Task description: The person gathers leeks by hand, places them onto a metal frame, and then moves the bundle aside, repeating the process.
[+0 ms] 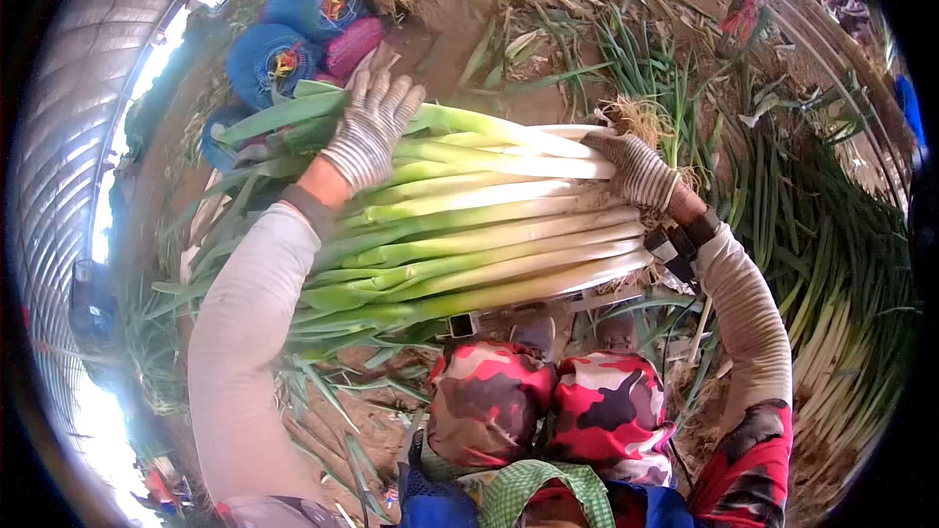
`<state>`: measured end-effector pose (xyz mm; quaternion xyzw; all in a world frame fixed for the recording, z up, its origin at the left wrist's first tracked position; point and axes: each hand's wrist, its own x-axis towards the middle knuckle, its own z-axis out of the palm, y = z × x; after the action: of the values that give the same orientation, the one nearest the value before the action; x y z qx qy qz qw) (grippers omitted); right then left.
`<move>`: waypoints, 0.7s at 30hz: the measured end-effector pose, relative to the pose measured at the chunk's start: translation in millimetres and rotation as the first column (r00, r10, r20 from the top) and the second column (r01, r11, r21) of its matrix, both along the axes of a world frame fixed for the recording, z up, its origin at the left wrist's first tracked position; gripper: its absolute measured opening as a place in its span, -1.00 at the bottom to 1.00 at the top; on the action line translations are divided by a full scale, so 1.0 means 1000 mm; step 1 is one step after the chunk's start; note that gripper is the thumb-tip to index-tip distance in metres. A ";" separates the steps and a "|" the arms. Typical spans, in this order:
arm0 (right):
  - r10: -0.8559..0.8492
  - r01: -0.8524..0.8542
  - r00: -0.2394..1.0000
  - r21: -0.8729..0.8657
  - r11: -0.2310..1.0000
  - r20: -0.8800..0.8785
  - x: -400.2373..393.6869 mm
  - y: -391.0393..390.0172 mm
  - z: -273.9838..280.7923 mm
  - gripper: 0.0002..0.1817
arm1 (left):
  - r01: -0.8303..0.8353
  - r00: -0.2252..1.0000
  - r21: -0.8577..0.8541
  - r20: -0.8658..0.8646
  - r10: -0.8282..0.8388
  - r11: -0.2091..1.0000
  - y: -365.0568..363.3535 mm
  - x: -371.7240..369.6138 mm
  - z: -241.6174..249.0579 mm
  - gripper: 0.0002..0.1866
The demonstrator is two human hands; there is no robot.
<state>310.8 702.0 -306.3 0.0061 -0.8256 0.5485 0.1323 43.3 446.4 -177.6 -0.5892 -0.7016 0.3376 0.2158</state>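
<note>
A thick row of large green onions (509, 210) lies crosswise in front of my knees, green leaves to the left and white stalks with roots to the right. My left hand (372, 127), in a striped work glove, rests on the leaves at the far side of the row, its fingers stretched out. At the root end, my right hand (636, 171), gloved too, has its fingers curled round the white ends of the far stalks. Its palm side is hidden. Under the row's near edge, part of a flat metal-edged support (528, 313) shows.
Blue net bundles (318, 5) and a pink one (352, 46) stand at the far left. A large heap of green onions (822, 264) covers the right side. Loose leaves and roots litter the soil. A curved plastic-sheet wall (73, 127) rises at the left.
</note>
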 end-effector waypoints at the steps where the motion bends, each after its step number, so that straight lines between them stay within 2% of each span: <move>1: 0.005 -0.006 1.000 0.026 1.000 0.010 0.000 0.000 0.003 -0.26 | -0.023 1.000 -0.005 -0.010 0.023 1.000 0.001 -0.005 -0.001 -0.12; 3: 0.013 -0.015 1.000 0.076 0.997 0.029 -0.002 -0.003 0.016 -0.26 | -0.067 0.997 -0.015 -0.033 0.066 0.998 0.002 -0.013 0.000 -0.13; 4: 0.055 -0.059 0.998 0.146 0.988 0.037 -0.006 0.003 0.017 -0.23 | 0.048 0.998 0.097 -0.055 -0.043 0.994 -0.004 -0.013 0.009 -0.19; 6: 0.058 -0.059 0.994 0.000 0.998 0.089 -0.024 0.021 0.014 -0.21 | 0.135 0.987 0.167 -0.104 -0.119 0.977 -0.012 0.003 0.044 -0.31; 8: 0.089 -0.085 0.995 0.102 0.991 -0.034 -0.025 0.012 0.041 -0.23 | 0.264 0.965 0.273 -0.076 -0.253 0.925 -0.025 0.015 0.079 -0.32; 9: 0.104 -0.089 0.990 0.153 0.984 -0.096 -0.026 0.007 0.055 -0.23 | 0.250 0.968 0.243 -0.076 -0.239 0.937 -0.032 0.023 0.095 -0.32; 11: 0.064 -0.051 0.997 0.254 0.966 -0.044 -0.033 0.009 0.063 -0.26 | 0.225 0.974 0.181 -0.077 -0.214 0.957 -0.045 0.039 0.117 -0.32; 12: 0.054 0.032 0.984 0.467 0.884 -0.169 -0.032 0.006 0.065 -0.33 | 0.083 0.990 0.134 0.103 -0.097 0.988 -0.052 0.036 0.107 -0.30; 13: -0.001 0.078 0.991 0.587 0.806 -0.131 -0.030 0.002 0.064 -0.35 | -0.052 0.963 0.063 0.269 0.033 0.997 -0.059 0.029 0.085 -0.28; 14: -0.063 0.116 0.993 0.697 0.707 -0.101 -0.027 -0.005 0.059 -0.37 | -0.056 0.912 -0.008 0.407 0.055 0.998 -0.068 0.025 0.065 -0.25; 15: -0.116 0.029 0.991 0.753 0.657 0.063 -0.027 -0.003 0.049 -0.31 | -0.063 0.839 -0.082 0.535 0.098 0.995 -0.077 0.022 0.045 -0.21; 16: -0.169 -0.080 0.960 0.799 0.596 0.222 -0.027 -0.001 0.038 -0.22 | -0.192 0.789 -0.140 0.566 0.238 0.971 -0.071 0.030 0.034 -0.16; 17: -0.161 0.010 0.980 0.776 0.630 0.119 -0.017 -0.003 0.031 -0.23 | -0.309 0.718 -0.200 0.592 0.366 0.930 -0.061 0.038 0.026 -0.11; 19: -0.193 0.181 0.979 0.710 0.681 -0.064 0.000 0.005 0.021 -0.35 | -0.272 0.626 -0.117 0.732 0.268 0.955 -0.062 0.026 0.027 -0.06; 20: -0.259 0.227 0.965 0.617 0.754 -0.040 0.007 0.002 0.031 -0.34 | -0.267 0.566 -0.083 0.792 0.227 0.960 -0.067 0.021 0.026 -0.03; 21: -0.273 0.307 0.950 0.602 0.737 -0.150 0.019 0.001 0.046 -0.36 | -0.248 0.565 -0.078 0.798 0.210 0.965 -0.070 0.017 0.024 0.01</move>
<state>329.5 702.7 -260.0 -0.0654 -0.9462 0.2201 0.2281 60.6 376.8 -153.9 -0.5768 -0.8007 0.0472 -0.1547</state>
